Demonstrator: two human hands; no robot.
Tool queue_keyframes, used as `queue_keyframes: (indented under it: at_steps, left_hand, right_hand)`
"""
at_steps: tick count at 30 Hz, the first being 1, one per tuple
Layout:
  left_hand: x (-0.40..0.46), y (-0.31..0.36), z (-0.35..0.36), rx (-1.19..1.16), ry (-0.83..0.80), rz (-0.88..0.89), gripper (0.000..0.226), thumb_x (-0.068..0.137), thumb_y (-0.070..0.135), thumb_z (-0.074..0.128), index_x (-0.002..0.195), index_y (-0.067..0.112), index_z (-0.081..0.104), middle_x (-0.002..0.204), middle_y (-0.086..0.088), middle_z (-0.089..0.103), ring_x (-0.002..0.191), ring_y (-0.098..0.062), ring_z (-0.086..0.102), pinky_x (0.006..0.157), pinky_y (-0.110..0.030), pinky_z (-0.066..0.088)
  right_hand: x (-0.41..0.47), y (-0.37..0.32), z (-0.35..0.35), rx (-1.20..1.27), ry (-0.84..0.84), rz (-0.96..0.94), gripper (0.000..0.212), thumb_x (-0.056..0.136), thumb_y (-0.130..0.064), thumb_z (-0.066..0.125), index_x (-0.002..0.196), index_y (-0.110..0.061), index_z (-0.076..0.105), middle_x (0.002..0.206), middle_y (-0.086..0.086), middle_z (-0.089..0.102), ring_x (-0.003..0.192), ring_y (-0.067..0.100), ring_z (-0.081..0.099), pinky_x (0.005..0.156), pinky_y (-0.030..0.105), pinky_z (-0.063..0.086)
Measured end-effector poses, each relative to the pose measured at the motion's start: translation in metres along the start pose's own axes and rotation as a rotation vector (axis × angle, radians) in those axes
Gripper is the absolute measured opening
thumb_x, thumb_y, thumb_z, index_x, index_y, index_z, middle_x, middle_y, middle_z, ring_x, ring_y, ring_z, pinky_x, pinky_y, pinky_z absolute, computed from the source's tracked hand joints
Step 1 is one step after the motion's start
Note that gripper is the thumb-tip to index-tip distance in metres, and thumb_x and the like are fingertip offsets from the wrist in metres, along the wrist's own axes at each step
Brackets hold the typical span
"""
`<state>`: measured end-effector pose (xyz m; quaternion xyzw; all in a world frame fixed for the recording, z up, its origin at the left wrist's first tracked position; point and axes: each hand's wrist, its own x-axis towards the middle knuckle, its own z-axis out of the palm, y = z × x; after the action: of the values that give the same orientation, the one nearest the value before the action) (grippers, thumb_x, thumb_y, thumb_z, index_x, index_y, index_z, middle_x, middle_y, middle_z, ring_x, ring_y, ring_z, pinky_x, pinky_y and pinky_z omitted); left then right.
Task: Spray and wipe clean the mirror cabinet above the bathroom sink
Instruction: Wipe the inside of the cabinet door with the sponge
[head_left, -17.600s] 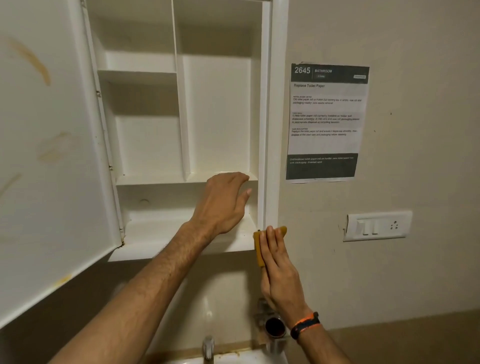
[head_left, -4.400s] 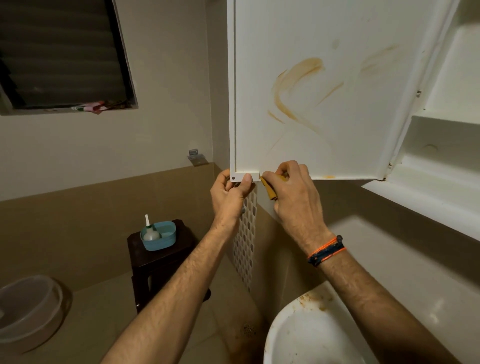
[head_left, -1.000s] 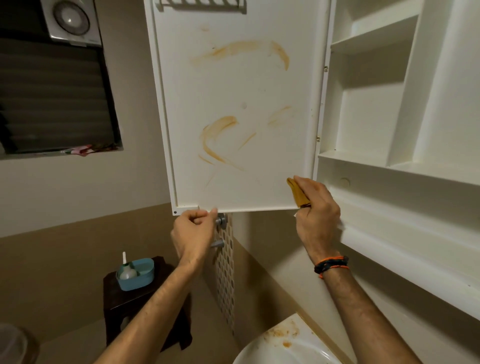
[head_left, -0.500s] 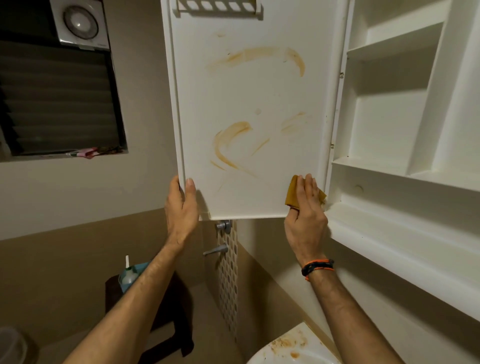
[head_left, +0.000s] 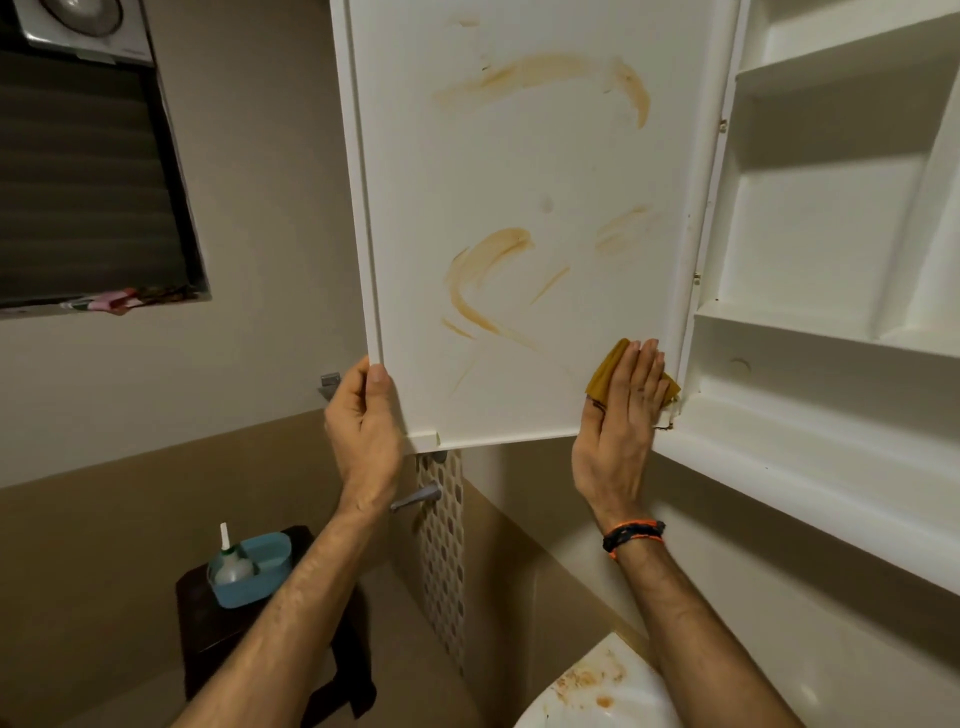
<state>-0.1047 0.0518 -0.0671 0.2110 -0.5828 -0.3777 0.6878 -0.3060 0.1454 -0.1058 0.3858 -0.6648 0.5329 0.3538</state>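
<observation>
The mirror cabinet (head_left: 831, 260) fills the upper right of the frame, its door (head_left: 519, 182) swung open across the upper centre so that the white inner face shows. Orange-brown smears (head_left: 483, 275) streak that face — one arc near the top, a curved one at mid-height, fainter strokes beside them.

The left hand (head_left: 363, 421) grips the door's free edge near its lower left corner, thumb on the inner face and fingers curled round behind the edge. The right hand (head_left: 621, 415) lies flat against the door's lower right corner, close to the hinge side, its fingers straight and together, pressing a folded yellow cloth (head_left: 608, 371) onto the surface; the cloth sticks out above and to either side of the fingers. A dark and orange band (head_left: 634, 535) circles the right wrist.

Inside the cabinet, white shelves and a vertical divider show at the right edge of the frame. At the bottom centre-right, the rim of a white sink (head_left: 587, 696) carries brown stains. In the lower left, a dark stool (head_left: 208, 623) holds a blue caddy (head_left: 260, 577) with a small bottle (head_left: 231, 564) standing in it. A dark louvred window (head_left: 83, 182) occupies the upper left.
</observation>
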Motion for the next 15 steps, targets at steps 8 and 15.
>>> queue_keyframes:
  at_steps: [8, 15]
  left_hand:
    - [-0.004, 0.001, -0.001, -0.046, -0.006, 0.005, 0.028, 0.104, 0.016, 0.042, 0.109, -0.003, 0.063, 0.084, 0.006, 0.063, 0.069, 0.011, 0.059, 0.059, -0.006, 0.045]
    - [-0.006, 0.003, -0.005, -0.072, -0.024, 0.023, 0.029, 0.103, 0.015, 0.044, 0.109, -0.006, 0.063, 0.079, 0.005, 0.060, 0.070, 0.010, 0.056, 0.061, -0.006, 0.043]
  right_hand:
    - [-0.007, -0.033, 0.009, 0.113, 0.074, 0.176, 0.061, 0.101, -0.013, 0.037, 0.155, -0.006, 0.010, 0.163, 0.010, 0.005, 0.151, 0.022, 0.000, 0.122, 0.030, -0.008]
    - [-0.018, -0.107, 0.022, 0.264, 0.090, 0.386, 0.063, 0.102, -0.013, 0.040, 0.155, -0.010, 0.007, 0.163, 0.007, 0.000, 0.151, 0.020, -0.005, 0.122, 0.034, -0.006]
